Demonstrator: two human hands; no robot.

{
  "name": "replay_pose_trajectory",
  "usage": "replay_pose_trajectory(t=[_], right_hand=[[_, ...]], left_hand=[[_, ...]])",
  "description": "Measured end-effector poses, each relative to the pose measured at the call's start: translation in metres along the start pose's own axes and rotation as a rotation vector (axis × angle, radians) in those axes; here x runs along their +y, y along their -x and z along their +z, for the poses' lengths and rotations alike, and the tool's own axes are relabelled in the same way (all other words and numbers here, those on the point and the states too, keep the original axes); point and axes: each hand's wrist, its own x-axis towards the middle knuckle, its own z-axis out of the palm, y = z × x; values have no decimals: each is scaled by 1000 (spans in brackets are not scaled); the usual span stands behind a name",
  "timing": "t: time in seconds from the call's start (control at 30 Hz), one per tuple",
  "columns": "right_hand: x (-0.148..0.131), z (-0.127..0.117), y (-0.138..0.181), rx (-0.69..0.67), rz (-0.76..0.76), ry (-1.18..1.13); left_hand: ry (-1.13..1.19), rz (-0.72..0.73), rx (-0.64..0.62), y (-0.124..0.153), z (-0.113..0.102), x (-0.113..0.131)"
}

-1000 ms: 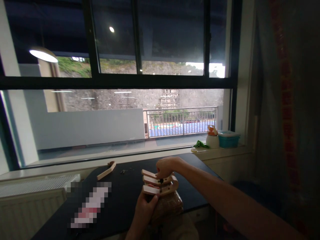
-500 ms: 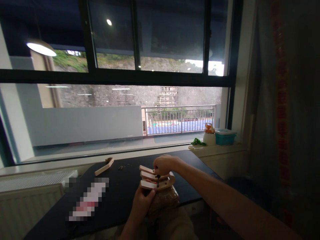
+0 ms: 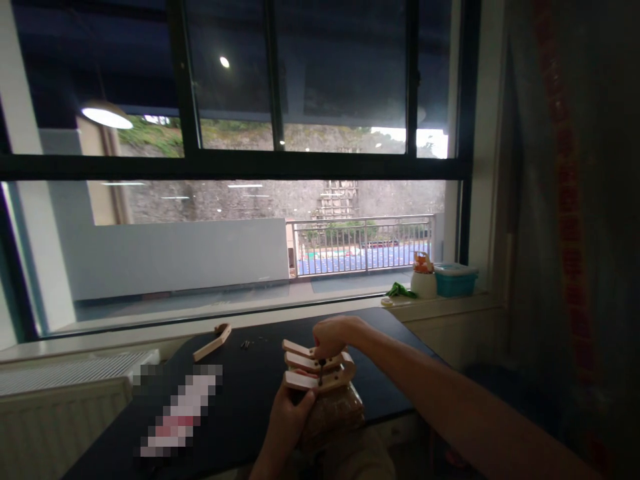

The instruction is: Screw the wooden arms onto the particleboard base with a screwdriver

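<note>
In the head view, several pale wooden hook-shaped pieces (image 3: 303,381) stand side by side near the table's front edge. Dark round spots, screws or holes, show on their sides, and their curved ends face right. My left hand (image 3: 287,417) is closed on the nearest piece from below, thumb against its side. Above them my right hand (image 3: 333,335) is closed on a slim dark tool (image 3: 321,371), whose shaft points down at the nearest piece. The tool's upper end is hidden by the fingers. Under the pieces sits a brown, shiny wrapped bundle (image 3: 335,410).
A separate wooden hook (image 3: 213,343) lies at the dark table's (image 3: 240,407) far left, beside several small screws (image 3: 245,345). A blurred pink-white item (image 3: 183,413) lies at left. On the sill are a teal box (image 3: 456,280), a white pot (image 3: 423,284) and a green cloth (image 3: 400,291).
The whole view has shifted slightly, so everything sits a little lower and to the right. Both hands keep their hold; my right hand's wrist looks slightly turned.
</note>
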Motion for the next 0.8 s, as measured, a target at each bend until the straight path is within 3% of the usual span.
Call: replay_pose_trajectory(t=[0.37,0.8], right_hand=[[-6,7,1,133,-69,43],[-6,15,-20,155,83,-36]], left_hand=[[22,2,-9,0,1,5],[61,-4,-16,2,1,6]])
